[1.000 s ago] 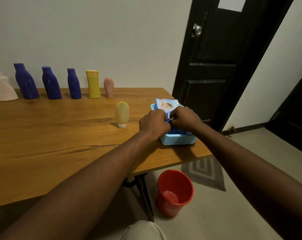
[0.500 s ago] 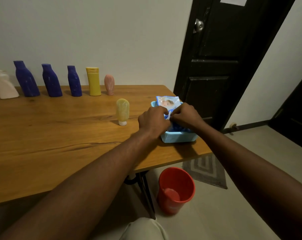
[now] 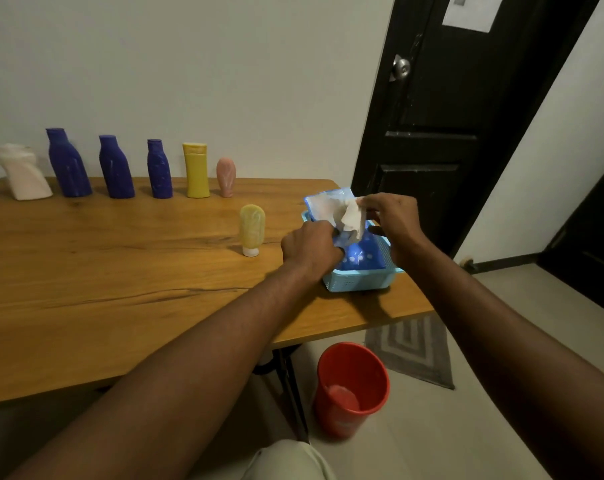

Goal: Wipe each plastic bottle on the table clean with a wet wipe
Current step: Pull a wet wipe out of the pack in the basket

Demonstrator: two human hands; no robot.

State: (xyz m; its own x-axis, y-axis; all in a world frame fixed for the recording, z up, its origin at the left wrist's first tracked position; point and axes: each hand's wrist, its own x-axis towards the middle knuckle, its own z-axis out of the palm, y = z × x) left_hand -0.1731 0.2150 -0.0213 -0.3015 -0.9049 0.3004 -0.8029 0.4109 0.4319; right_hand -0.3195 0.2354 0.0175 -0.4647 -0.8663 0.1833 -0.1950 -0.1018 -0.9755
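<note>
White, crumpled wet wipe (image 3: 353,216) above blue pack (image 3: 361,259)

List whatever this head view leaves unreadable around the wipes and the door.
All head view.
- wipe pack opening: hidden by the left hand gripping it.
- wet wipe top corner: hidden in the right hand pinch.
- paper on the door: cut by the top edge, print blurred.
- red bucket contents: too dim.
</note>
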